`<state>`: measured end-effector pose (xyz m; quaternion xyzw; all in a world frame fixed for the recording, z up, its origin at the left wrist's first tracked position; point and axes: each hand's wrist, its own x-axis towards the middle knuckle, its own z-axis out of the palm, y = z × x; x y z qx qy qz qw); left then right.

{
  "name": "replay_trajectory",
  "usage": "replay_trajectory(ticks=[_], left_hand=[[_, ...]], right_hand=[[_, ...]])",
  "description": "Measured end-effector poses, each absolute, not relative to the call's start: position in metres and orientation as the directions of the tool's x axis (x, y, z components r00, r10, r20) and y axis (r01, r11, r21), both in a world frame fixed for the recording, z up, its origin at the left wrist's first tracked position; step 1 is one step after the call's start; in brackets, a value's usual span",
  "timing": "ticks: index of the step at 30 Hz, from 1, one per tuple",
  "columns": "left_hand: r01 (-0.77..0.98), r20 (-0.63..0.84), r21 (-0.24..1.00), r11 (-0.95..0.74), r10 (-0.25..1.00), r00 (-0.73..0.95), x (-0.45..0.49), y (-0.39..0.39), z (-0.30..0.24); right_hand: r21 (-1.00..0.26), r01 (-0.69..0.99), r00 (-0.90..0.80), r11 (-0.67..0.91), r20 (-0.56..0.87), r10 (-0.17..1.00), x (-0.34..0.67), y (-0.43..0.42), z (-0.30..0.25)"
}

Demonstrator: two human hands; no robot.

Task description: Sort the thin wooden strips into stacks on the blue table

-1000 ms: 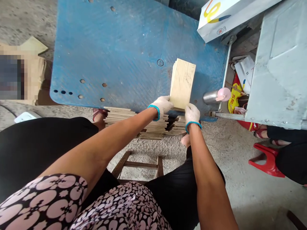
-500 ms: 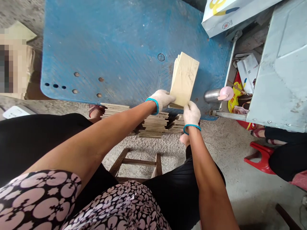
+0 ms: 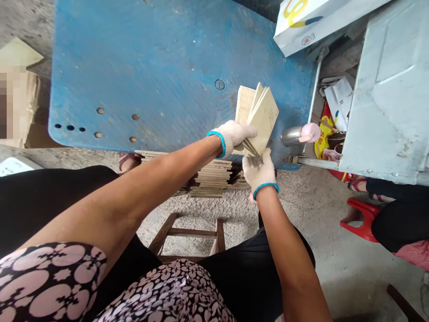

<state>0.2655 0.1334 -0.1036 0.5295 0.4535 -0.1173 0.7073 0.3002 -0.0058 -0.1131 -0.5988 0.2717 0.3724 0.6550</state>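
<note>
Both my hands wear white knitted gloves with blue cuffs. My left hand (image 3: 236, 136) is closed round the left edge of several thin pale boards (image 3: 263, 118), which are fanned apart and tilted. My right hand (image 3: 259, 170) grips the near end of these boards, thumb on the right side and fingers curled below. Behind them another pale board (image 3: 244, 103) lies on the blue tabletop (image 3: 150, 67). Whether more boards are under it is hidden. Below the table edge, stacks of similar boards (image 3: 212, 176) stand beneath my forearms.
A steel flask with a pink lid (image 3: 298, 134) lies right of the boards. At the back right is a white paper bag (image 3: 301, 27). A pale metal surface (image 3: 395, 103) borders the right side. Another person sits on a red stool (image 3: 363, 219). Between my legs is a wooden frame (image 3: 192, 232).
The boards, formerly one nearly aligned bundle, are now fanned, with one left lying behind on the left. My left hand has moved over their edge, and my right hand has shifted slightly left and down.
</note>
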Motion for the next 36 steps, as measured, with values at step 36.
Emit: replay_trajectory(ticks=[36], left_hand=[[0.609, -0.628, 0.762, 0.221, 0.023, 0.778, 0.131, -0.018, 0.023]], right_hand=[[-0.872, -0.483, 0.822, -0.08, -0.483, 0.302, 0.249, -0.159, 0.028]])
